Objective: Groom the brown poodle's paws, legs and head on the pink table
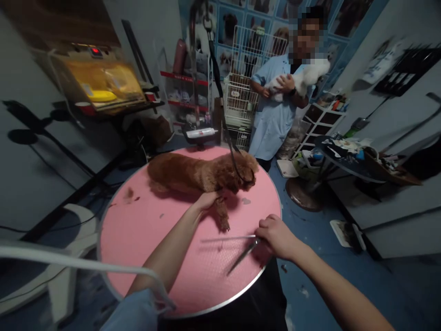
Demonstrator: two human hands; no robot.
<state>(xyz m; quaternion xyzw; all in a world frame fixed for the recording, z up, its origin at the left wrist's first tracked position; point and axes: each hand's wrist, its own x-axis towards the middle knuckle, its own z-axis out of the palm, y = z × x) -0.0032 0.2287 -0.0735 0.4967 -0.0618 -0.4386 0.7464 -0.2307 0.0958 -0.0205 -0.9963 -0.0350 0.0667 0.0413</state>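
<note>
A brown curly-haired dog (179, 172) lies or crouches on a round pink grooming table (138, 248), its head to the right. A dark leash (220, 87) hangs from above and loops around its head. My left hand (208, 201) is closed around the upper part of the dog's front leg (221, 214), and the paw sticks out toward me. My right hand (275, 234) grips a pair of scissors (243, 257) by the handles. The scissors' blades are spread apart and point left, over the table and clear of the paw.
Behind the table a person (275, 105) in a light blue coat holds a white dog (306, 80). A wire cage (237, 96) and a shelf rack (182, 101) stand at the back. A cluttered side table (358, 161) is at right. A white curved bar (86, 264) crosses the lower left.
</note>
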